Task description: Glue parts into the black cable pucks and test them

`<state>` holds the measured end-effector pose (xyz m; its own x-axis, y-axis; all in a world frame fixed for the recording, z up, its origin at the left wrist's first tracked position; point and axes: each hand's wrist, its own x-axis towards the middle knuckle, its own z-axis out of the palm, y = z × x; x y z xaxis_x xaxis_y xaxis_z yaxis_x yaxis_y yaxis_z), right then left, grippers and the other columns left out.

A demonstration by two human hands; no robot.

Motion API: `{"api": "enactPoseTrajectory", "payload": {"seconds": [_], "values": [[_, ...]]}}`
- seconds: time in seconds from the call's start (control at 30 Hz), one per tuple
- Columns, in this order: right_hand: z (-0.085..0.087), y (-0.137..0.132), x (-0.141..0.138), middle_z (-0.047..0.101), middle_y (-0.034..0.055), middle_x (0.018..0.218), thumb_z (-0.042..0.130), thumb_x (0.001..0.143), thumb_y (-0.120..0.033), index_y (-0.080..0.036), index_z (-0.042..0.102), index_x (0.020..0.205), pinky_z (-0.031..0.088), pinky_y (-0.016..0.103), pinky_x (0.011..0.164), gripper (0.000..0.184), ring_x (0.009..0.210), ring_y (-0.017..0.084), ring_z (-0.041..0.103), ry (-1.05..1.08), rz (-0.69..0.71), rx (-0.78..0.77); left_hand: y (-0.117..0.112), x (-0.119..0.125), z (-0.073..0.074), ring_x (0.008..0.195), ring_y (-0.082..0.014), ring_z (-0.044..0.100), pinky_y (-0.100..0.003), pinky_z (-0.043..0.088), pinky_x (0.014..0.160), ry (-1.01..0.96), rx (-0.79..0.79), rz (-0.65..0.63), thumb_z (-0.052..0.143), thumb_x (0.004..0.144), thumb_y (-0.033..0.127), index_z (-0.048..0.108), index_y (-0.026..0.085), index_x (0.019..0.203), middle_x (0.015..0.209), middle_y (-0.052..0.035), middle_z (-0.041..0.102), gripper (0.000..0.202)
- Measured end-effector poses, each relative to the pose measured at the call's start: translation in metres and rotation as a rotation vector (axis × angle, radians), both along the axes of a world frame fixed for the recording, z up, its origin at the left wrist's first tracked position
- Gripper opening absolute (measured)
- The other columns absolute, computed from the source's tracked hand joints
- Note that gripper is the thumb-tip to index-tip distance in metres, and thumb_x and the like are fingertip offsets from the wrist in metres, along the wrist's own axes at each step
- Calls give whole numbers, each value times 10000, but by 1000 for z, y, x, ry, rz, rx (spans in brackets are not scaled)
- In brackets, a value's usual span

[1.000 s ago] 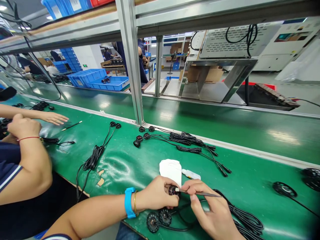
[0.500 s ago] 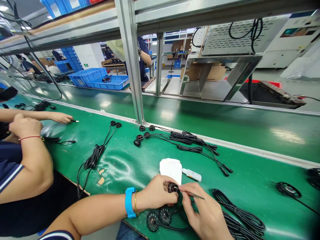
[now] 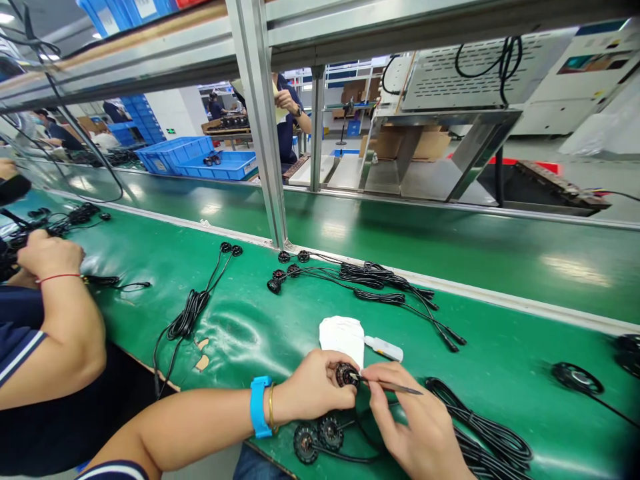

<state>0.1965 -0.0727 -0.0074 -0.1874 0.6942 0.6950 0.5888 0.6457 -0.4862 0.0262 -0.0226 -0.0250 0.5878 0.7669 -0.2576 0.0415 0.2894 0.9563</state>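
Between the thumb and fingers of my left hand is a small round black cable-end part, its ribbed face turned up. My right hand pinches a thin pointed metal tool, and the tool's tip lies at the face of that part. Two more round black parts, a left one and a right one, rest on the table just below my left hand, with cables running right beneath my right hand. Behind my hands are a white cloth or paper and a small white bottle.
Coiled black cables lie to the right, with another round part beyond. More cable bundles lie at the back and left. A metal post rises at the table's back. A co-worker's arm is at left.
My right hand and the tool have shifted slightly right, and the part in my left hand is tilted a little differently. At far left, a co-worker's outstretched hand has drawn back.
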Motion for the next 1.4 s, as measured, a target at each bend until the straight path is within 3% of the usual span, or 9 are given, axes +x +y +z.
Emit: {"api": "enactPoseTrajectory", "payload": {"seconds": [0.1,0.2,0.37,0.53,0.63,0.77,0.87,1.13,1.4], "values": [[5,0,6,643,47,929,491,963,-101,-177,573,1060,522,236,807,148,867,133,644,14,-65,-13,1,0,-2,568,-77,494,-190,371,536,25,-20,3,620,621,102,691,102,937,667,34,561,323],[9,5,29,636,56,940,417,1023,-213,-176,565,1104,494,270,772,173,811,150,623,-32,-366,9,2,1,-3,532,-70,493,-188,367,509,70,-30,28,631,622,113,672,120,960,660,47,551,340],[-12,26,85,592,70,793,327,1052,-353,-160,663,1081,405,343,601,388,720,230,547,-643,-659,-25,2,0,1,529,-69,517,-198,404,519,58,-58,18,632,613,136,646,126,974,710,31,595,362],[-28,34,106,609,100,791,291,1042,-348,-135,699,995,438,373,612,463,677,245,543,-740,-635,-40,1,-2,8,533,-80,522,-215,436,516,71,-78,33,652,626,176,611,128,1022,731,12,631,401],[-17,27,79,660,76,912,397,1036,-387,-173,647,1043,485,342,706,329,802,228,614,-477,-605,-28,3,-2,10,562,-90,533,-214,433,517,44,-82,104,677,644,184,596,131,1024,753,-6,653,391],[-7,9,25,670,6,865,527,998,-426,-232,596,1003,512,247,689,205,752,151,651,-182,-226,-186,7,-4,13,699,-123,611,-219,444,596,-106,-89,193,755,710,233,592,144,1041,851,-41,690,379],[-7,0,1,638,-2,797,535,1001,-341,-227,593,974,491,231,620,130,683,135,620,-97,-107,-236,9,-8,17,896,-170,658,-271,488,786,-264,-90,146,790,755,258,580,160,1096,971,-71,709,413],[5,-2,1,561,19,732,570,954,-146,-189,617,957,416,274,612,63,657,149,537,-243,-137,35,11,-16,25,1049,-210,630,-347,465,981,-16,537,142,755,809,163,684,195,1035,1078,-68,707,238],[4,-3,-1,559,30,770,583,940,-139,-179,605,924,445,271,636,48,698,155,549,-242,-112,34,9,-17,27,1151,-244,601,-404,455,1050,-64,676,17,624,877,178,650,190,1137,1174,-103,663,261]]}}
